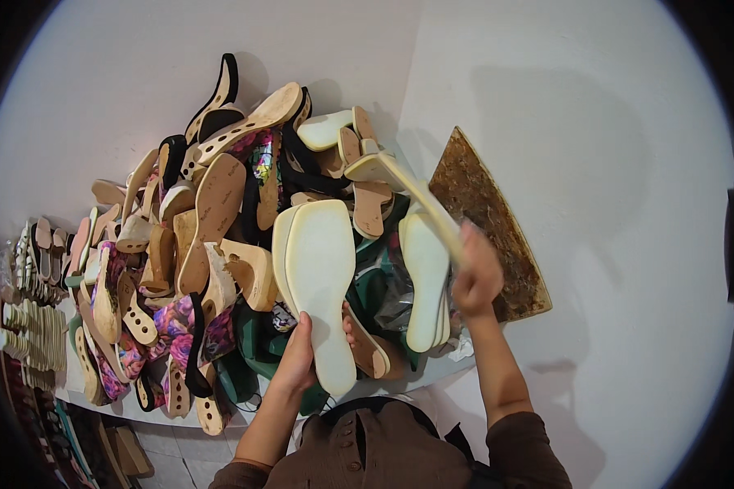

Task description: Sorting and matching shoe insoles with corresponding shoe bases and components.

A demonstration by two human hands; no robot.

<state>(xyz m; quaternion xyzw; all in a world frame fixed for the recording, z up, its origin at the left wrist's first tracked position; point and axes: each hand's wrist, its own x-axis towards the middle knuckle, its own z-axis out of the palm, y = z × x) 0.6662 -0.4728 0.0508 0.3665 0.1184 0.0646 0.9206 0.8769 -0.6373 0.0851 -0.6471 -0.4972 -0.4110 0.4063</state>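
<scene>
My left hand [298, 359] is closed around the narrow end of a pale cream pair of insoles [322, 269], held upright with one slightly behind the other. To the right, my right hand [475, 273] grips another cream insole [420, 196], seen nearly edge-on and tilted up to the left. Its fingers are a little blurred. Just below that insole, a small stack of matching cream insoles [425, 281] leans beside a crumpled clear plastic bag [394, 300].
A large heap of wooden and cork shoe soles [212, 216], some with black or floral fabric, covers the table's left and middle. A rough brown board [489, 216] leans against the white wall [579, 163]. Rows of light soles [37, 334] stand at far left.
</scene>
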